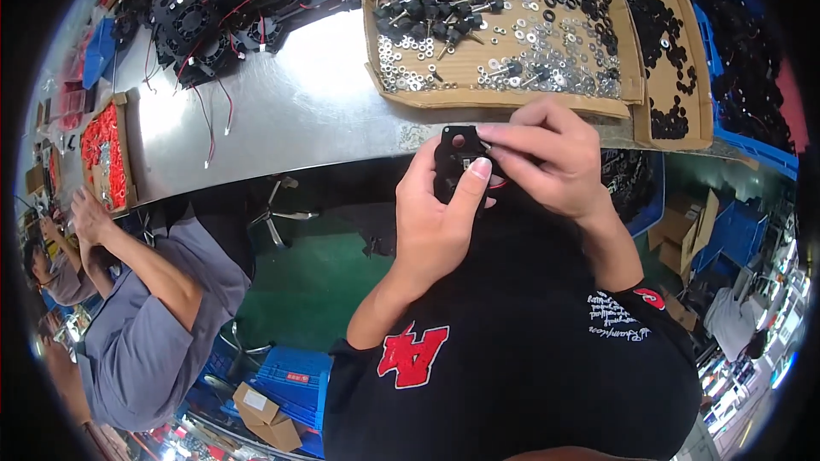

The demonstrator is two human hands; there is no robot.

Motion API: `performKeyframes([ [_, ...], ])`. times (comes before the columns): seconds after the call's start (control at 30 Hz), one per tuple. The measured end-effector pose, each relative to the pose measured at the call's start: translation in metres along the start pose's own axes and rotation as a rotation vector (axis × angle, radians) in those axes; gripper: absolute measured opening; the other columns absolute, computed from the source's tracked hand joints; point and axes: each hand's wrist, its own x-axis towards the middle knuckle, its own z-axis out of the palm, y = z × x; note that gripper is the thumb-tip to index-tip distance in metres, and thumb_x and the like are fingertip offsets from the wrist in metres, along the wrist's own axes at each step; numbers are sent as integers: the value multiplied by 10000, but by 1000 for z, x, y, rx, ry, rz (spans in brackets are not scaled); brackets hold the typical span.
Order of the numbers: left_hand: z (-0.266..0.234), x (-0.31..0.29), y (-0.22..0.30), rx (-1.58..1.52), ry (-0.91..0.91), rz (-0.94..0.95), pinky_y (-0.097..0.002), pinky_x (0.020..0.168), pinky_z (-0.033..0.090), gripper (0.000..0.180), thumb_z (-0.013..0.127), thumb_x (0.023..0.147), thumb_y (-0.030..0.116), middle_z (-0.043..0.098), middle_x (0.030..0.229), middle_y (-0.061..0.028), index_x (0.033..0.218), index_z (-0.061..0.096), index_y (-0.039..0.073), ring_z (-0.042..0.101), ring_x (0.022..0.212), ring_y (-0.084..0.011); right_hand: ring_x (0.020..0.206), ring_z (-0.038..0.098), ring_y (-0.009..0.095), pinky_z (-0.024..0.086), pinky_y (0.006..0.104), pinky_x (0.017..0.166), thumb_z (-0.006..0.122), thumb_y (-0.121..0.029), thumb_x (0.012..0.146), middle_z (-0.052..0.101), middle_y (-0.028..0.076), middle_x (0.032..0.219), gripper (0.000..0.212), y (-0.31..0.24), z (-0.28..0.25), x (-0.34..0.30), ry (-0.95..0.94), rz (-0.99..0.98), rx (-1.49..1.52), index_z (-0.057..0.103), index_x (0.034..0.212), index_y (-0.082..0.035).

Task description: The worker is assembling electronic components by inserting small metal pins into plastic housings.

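In front of my body, close to the table's edge, my left hand (pixel 440 209) grips a small black plastic part (pixel 458 143) with a round hole and a small white label. Its thumb presses on the part's face. My right hand (pixel 551 162) is closed in a pinch at the part's right side. Between those fingertips shows a tiny light-coloured bit, too small to name. A short piece of red wire (pixel 499 184) shows beside the part, under the right fingers.
Ahead stands a cardboard tray (pixel 512 101) of black-headed bolts, nuts and washers, beside a narrower box (pixel 696 111) of black rings. Black fan units (pixel 192 26) with red wires lie at the far left of the metal table (pixel 290 102). A co-worker (pixel 162 316) reaches toward a box of red pieces (pixel 104 154).
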Motion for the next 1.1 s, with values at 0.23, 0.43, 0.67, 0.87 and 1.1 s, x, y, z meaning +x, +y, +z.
performKeyframes([
  [0.23,-6,12,-4,-53,-84,-25,-240,651,564,270,630,923,132,647,963,-69,1130,576,-32,651,803,-115,645,607,165,475,273,561,736,35,694,625,81,757,353,-2,5,-11,54,-8,-24,737,1034,-58],
  [0.43,3,8,-9,-91,-84,-41,-277,633,576,254,634,914,127,648,920,-70,1102,582,-36,664,767,-152,712,605,151,474,260,653,684,-60,791,636,59,793,244,10,-28,-10,53,202,105,687,1031,-17],
  [0.67,-1,-2,-16,-184,78,-27,-320,601,593,302,619,914,170,661,946,-139,1113,571,-52,687,749,-218,718,603,179,468,284,615,667,-137,843,621,96,828,187,44,-53,39,-81,190,-195,665,981,-10],
  [0.87,-15,-8,-12,-357,78,-175,-349,584,607,345,555,932,223,648,1000,-190,1132,555,-58,689,764,-269,760,627,244,497,333,687,647,-80,820,630,128,827,179,64,-70,43,-109,302,-310,655,983,-8],
  [1.1,-25,0,-8,-445,25,-157,-374,579,613,355,556,886,180,641,982,-193,1138,534,-69,687,776,-282,717,624,177,495,310,670,648,-62,809,649,107,795,149,56,-73,51,-290,551,-356,639,920,38],
])
